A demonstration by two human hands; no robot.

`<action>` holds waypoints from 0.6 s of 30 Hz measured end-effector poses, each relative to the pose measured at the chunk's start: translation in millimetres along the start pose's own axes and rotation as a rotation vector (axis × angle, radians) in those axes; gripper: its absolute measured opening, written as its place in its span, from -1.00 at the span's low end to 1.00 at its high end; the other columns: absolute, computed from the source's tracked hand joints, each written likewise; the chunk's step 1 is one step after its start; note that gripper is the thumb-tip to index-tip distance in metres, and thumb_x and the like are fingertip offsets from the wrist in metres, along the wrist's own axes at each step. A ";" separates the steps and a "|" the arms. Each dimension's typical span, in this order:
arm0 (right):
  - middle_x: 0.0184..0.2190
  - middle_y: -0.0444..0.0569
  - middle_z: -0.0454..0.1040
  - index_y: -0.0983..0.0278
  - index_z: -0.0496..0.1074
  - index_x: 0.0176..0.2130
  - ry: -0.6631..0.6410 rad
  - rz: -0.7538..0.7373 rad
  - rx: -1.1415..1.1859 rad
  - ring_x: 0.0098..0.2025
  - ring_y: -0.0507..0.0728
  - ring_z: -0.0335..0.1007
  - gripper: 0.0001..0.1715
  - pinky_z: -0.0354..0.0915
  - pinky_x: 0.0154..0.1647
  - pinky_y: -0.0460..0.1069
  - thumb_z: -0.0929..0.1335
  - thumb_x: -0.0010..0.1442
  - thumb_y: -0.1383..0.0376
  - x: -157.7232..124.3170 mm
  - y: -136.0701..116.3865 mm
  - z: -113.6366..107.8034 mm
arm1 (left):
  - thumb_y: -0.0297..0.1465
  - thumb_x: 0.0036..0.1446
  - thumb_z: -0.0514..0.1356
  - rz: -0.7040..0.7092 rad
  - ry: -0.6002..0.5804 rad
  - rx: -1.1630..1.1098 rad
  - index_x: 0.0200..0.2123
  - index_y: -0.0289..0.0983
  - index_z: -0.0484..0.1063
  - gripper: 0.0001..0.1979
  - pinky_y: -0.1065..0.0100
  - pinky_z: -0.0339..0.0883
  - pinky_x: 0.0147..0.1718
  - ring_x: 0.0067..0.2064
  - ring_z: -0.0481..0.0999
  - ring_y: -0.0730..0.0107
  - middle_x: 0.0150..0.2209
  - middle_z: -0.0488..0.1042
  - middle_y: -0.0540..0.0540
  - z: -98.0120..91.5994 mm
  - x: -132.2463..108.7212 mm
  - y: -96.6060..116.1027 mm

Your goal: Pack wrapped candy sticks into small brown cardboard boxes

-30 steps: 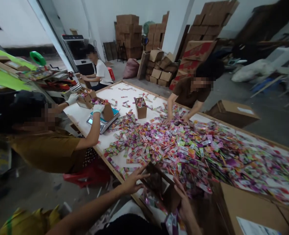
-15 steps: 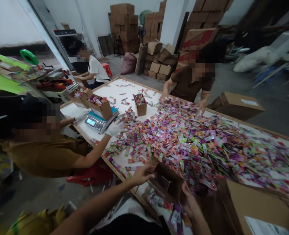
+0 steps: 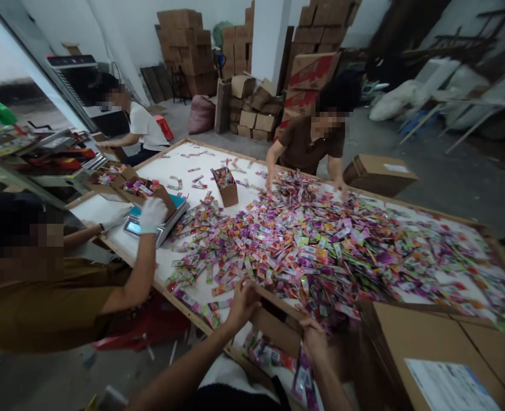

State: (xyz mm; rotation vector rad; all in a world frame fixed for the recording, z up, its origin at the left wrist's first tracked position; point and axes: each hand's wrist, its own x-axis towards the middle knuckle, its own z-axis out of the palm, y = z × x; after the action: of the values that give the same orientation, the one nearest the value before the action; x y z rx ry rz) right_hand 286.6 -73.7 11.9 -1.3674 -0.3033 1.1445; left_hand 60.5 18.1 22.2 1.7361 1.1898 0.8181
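Note:
Between my two hands is a small open cardboard box, held just above the near edge of the table. My left hand grips its far left corner, thumb and fingers closed on the wall. On the other side, my right hand is closed on the right end. The box's inside is dark and only partly seen. Colourful small sachets lie below and in front of it. Beyond it spreads a large heap of the same sachets.
A co-worker on the left has a gloved hand at a filled box on a digital scale. Across the table, another person reaches into the heap. A filled box stands mid-table. Large cartons lie at my right.
The box has tipped, so its near wall faces me more. The left co-worker's gloved hand has gone from the sachets to the box on the scale. My view has shifted right.

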 end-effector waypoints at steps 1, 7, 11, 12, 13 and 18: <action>-0.14 0.03 0.56 0.24 0.36 -0.77 0.014 0.006 -0.036 0.05 0.32 0.38 -0.86 0.24 0.16 0.18 0.42 -0.38 0.29 -1.7 -1.2 -0.8 | -0.26 0.07 0.30 0.002 -0.007 -0.035 -0.03 -0.32 0.39 -0.58 0.03 0.05 0.28 0.30 0.14 -0.01 0.32 0.02 -0.35 0.4 0.7 0.6; 0.01 0.03 0.48 0.12 0.50 -0.07 -0.125 0.227 0.062 0.10 0.30 0.39 -0.35 0.31 0.09 0.19 0.48 -0.23 0.11 -25.5 -11.2 -4.5 | -0.19 0.13 0.23 -0.096 -0.090 -0.180 0.06 -0.31 0.27 -0.51 0.07 0.07 0.27 0.29 0.18 0.04 0.22 0.19 -0.34 -5.7 8.9 3.0; 0.05 0.08 0.40 0.13 0.13 0.23 0.032 0.159 -0.151 0.11 0.30 0.37 0.09 0.30 0.12 0.17 0.52 -0.21 0.02 -25.0 9.6 2.4 | -0.36 0.04 0.27 -0.200 -0.267 0.059 0.20 -0.34 0.09 -0.31 0.23 0.18 0.19 0.21 0.29 0.16 0.20 0.26 -0.30 -8.6 25.9 9.8; 0.03 0.10 0.40 0.18 0.14 0.19 0.073 0.104 -0.249 0.10 0.32 0.36 0.08 0.28 0.15 0.19 0.51 -0.24 0.01 -20.9 16.4 4.2 | -0.41 0.01 0.27 -0.212 -0.282 0.146 0.16 -0.34 0.15 -0.35 0.23 0.21 0.15 0.17 0.33 0.16 0.16 0.30 -0.28 -7.9 30.2 13.3; 0.01 0.12 0.39 0.22 0.18 0.13 0.120 0.038 -0.347 0.10 0.36 0.34 0.02 0.24 0.19 0.21 0.50 -0.27 0.00 -16.1 22.5 5.1 | -0.45 -0.02 0.27 -0.221 -0.278 0.217 0.12 -0.34 0.20 -0.40 0.21 0.23 0.11 0.12 0.36 0.13 0.11 0.34 -0.26 -6.5 34.0 17.1; -0.06 0.15 0.43 0.27 0.28 -0.05 0.116 -0.138 -0.529 0.04 0.36 0.39 -0.19 0.32 0.13 0.21 0.46 -0.24 -0.03 0.5 35.2 -4.8 | -0.52 -0.03 0.21 -0.221 -0.222 0.411 0.03 -0.30 0.28 -0.51 0.03 0.12 0.12 0.07 0.39 0.01 0.06 0.39 -0.23 3.4 41.1 30.9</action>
State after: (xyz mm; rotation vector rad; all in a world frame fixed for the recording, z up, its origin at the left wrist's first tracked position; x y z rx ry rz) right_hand 274.3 -83.3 -20.1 -1.8347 -0.6383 0.8970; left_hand 88.9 50.3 50.7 1.9143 1.4334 0.2500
